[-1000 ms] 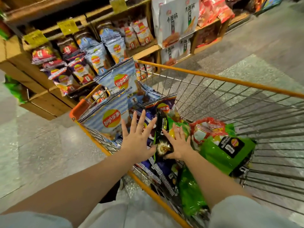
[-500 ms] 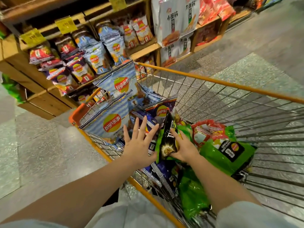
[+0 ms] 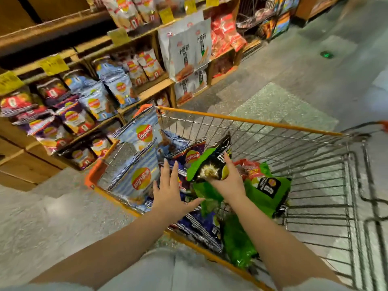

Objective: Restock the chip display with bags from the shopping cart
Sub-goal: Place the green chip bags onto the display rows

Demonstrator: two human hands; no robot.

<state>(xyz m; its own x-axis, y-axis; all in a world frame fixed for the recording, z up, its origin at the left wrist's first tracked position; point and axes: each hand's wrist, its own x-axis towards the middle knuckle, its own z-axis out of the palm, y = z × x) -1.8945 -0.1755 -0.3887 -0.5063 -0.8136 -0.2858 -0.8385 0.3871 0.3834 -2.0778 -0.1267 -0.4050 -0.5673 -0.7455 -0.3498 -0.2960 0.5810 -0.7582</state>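
- Supermarket aisle, speckled grey floor (image 3: 294, 66); wooden chip display (image 3: 147, 93) runs along the far left, price tags on the shelf edges, blue, purple and red bags already in its bins.
- Shopping cart (image 3: 241, 119) sits right of the display, orange rim, wire basket. Left end is stacked with bags, right end shows bare wire.
- Right hand (image 3: 227, 181) grips a black-and-green chip bag (image 3: 210, 164) from below, fingers curled round its lower edge.
- Change vs a second ago: that bag was low among the pile, hand just closing on it. Now it's raised clear above the other bags, top tilted toward the far side. Pick is done.
- Left hand (image 3: 171, 190) is released, fingers spread flat, hovering over the purple bags (image 3: 193, 156). Can't tell if it touches them. Same pose as before, holding nothing.
- Two big blue striped bags (image 3: 142, 171) stand upright at the cart's left end, untouched; more green bags (image 3: 266, 190) lie right of the hands.
- View has also swung up, more shelf visible. My read: next is the carry left to the display.
- Plenty left in the cart, so task is early to mid.
- Risk: single-hand grip on a puffy bag, could slip or crush.
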